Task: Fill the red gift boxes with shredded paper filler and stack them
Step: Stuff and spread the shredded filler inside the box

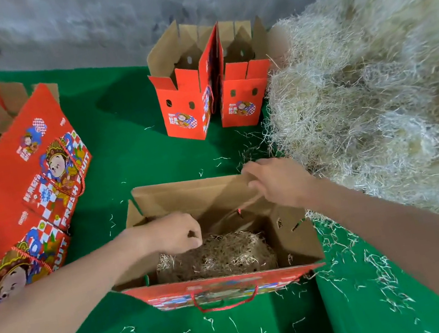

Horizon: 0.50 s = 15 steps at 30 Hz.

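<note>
standing at lower centre of the frame, an open red gift box (pixel 224 285) is observed on the green desk (pixel 118 131), with its printed front wall and red cord handle (pixel 226 303) turned toward the lower edge. a mound of shredded paper filler (pixel 219 256) is seen on the box floor. the left hand (pixel 171 233) is lowered into the box from the left, fingers curled, fingertips touching the top of the filler; whether strands are gripped cannot be told. the right hand (pixel 277 182) is placed at the upper right corner of the rear flap (pixel 188 198), and the flap edge is gripped by curled fingers. a large loose filler pile (pixel 361 97) is heaped along the right side of the frame, near the open box. at upper centre a left upright box (pixel 183 111) and a right upright box (pixel 244 104) are stood side by side with flaps raised, the latter just beside the pile. printed boxes (pixel 35 157) are laid tilted and overlapping at the left edge. stray strands (pixel 377 270) are scattered over the desk at lower right.
</note>
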Available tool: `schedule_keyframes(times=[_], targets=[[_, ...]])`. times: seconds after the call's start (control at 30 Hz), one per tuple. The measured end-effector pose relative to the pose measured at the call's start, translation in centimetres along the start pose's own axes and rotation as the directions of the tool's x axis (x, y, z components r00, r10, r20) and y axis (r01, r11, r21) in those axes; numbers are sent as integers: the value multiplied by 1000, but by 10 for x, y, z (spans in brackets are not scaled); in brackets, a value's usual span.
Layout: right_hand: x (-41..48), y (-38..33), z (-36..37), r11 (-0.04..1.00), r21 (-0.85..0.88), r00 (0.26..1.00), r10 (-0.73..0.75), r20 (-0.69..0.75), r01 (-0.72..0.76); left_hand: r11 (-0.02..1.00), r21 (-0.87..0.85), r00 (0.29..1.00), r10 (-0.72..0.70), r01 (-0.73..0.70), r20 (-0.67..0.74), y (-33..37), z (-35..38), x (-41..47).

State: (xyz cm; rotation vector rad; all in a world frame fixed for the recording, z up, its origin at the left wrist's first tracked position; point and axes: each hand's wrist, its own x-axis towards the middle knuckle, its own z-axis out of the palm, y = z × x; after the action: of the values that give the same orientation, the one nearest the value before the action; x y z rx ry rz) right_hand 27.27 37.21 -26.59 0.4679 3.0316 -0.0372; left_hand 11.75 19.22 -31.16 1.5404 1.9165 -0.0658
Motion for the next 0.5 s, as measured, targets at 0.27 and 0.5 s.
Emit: schedule_keyframes(times=[0.27, 0.5], targets=[[22, -3, 0, 973, 134, 982, 180, 55, -186, 989, -50, 941, -151, 142, -304, 3, -28, -39], [39, -27, -11, 828, 508, 971, 199, 133, -239, 855, -442, 581, -512, 272, -632, 3, -25, -54]])
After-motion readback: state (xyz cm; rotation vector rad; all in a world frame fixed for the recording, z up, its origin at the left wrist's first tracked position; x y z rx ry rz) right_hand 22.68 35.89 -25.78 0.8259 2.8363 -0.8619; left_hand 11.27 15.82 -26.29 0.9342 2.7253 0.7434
